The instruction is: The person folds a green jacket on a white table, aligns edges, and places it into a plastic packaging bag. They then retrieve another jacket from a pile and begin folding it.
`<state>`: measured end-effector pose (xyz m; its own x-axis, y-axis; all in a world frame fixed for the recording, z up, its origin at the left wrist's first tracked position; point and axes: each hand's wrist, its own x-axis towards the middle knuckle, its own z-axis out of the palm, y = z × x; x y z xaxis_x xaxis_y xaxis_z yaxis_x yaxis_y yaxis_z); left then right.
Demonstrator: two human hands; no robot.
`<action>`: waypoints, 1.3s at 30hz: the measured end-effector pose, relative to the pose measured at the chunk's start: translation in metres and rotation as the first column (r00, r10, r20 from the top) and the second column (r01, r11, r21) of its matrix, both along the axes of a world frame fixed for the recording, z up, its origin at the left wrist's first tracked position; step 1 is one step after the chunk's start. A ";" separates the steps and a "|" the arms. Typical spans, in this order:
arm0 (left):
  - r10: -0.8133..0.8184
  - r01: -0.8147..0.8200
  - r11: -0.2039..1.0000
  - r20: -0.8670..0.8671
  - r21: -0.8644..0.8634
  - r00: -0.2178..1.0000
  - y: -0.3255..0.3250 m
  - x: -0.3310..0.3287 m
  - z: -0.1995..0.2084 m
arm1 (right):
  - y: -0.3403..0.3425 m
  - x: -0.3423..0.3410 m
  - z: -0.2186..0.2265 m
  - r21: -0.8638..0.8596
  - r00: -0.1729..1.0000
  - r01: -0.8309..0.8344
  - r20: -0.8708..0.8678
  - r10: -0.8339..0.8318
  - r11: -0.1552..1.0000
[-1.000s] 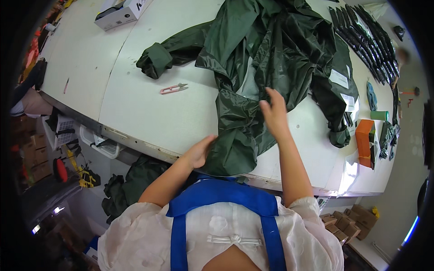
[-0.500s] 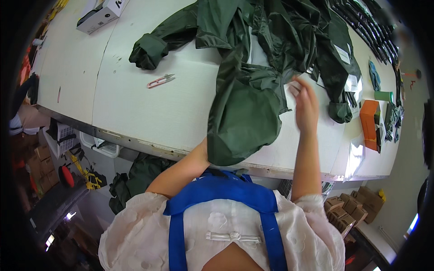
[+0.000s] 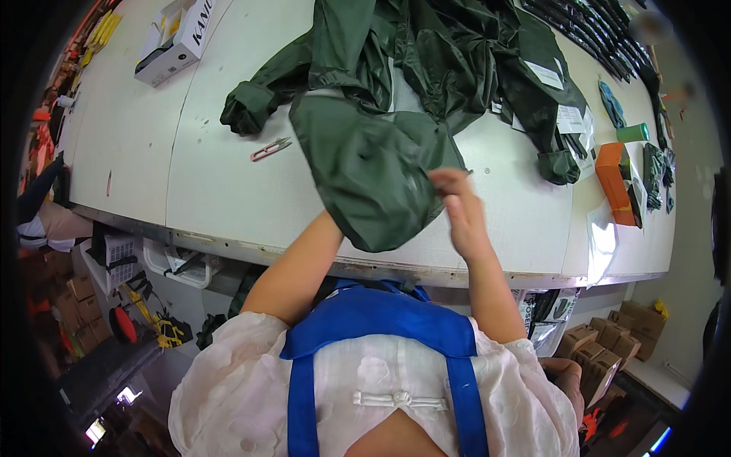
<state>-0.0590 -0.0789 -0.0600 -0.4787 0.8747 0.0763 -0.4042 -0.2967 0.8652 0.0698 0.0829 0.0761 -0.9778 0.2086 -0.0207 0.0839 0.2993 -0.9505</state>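
Observation:
A dark green rain jacket [image 3: 457, 61] lies spread over the white table. Its hood [image 3: 373, 167] is toward me, its rounded end reaching near the table's front edge. My left forearm [image 3: 293, 266] runs up beneath the hood, and the cloth covers my left hand, so its fingers are hidden. At the hood's right edge is my right hand [image 3: 463, 213], slightly blurred, its fingers bent over the cloth and the thumb apart from them, with nothing gripped. Red-handled thread snips [image 3: 270, 149] lie left of the hood.
A white box [image 3: 177, 44] stands at the far left. On the right are an orange box [image 3: 613, 185], a green roll [image 3: 632, 132] and a stack of black packages [image 3: 582, 38]. A person [image 3: 53, 221] is at the left edge. Cartons [image 3: 609, 339] stand below right.
The hood has swung left and flattened out, its end lifting away from me. My right hand has come down and left to the hood's edge. The view has shifted slightly.

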 end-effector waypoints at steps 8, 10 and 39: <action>-0.031 -0.191 0.936 0.609 0.296 0.793 -0.006 0.023 0.048 | -0.019 0.026 -0.104 0.385 0.898 0.388 -0.364 -0.248 0.837; 0.219 -0.160 0.974 0.474 -0.163 0.853 -0.022 0.039 0.055 | 0.018 0.023 -0.097 0.162 0.831 0.490 -0.384 -0.403 0.857; -0.251 -0.490 0.758 -0.885 -0.431 0.391 -0.105 0.000 0.009 | 0.009 0.050 -0.050 0.627 0.990 -0.088 -0.034 0.140 0.774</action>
